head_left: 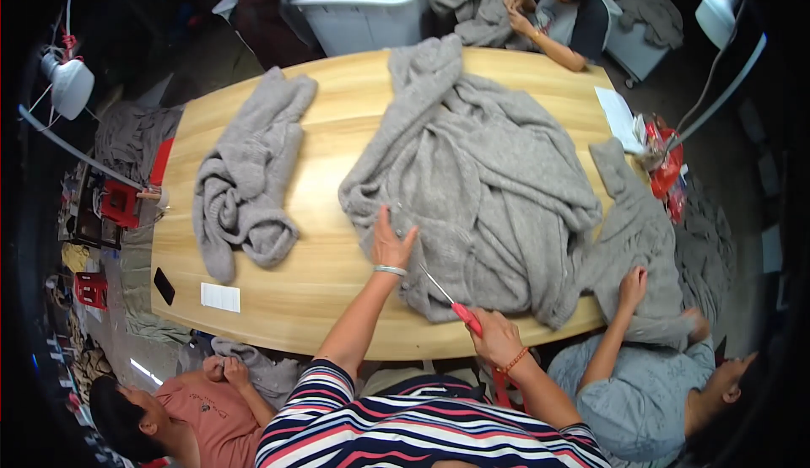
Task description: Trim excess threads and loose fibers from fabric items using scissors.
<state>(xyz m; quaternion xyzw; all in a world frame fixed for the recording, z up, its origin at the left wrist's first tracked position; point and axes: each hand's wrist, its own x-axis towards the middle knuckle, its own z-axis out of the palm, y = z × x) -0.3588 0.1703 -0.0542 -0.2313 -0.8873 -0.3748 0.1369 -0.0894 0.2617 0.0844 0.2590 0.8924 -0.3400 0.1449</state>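
A large grey knitted sweater (498, 190) lies spread and rumpled across the middle of the table. My left hand (392, 242) rests on its near left edge, with the fingers stretched out and the thumb apart. In my right hand (498, 337), at the near edge of the table, is a tool with a red handle (467, 318) and a long thin metal shaft (436, 285). The shaft points up and left over the sweater toward my left hand. Its exact kind I cannot make out. Another folded grey sweater (249, 173) lies apart on the left.
The wooden table (325, 299) bears a black phone (164, 286) and white paper (220, 297). Co-workers sit close on both sides; the right one handles a grey garment (641, 240). Two more people are at the far side, beside a grey bin (363, 25). Lamps (72, 88) flank the table.
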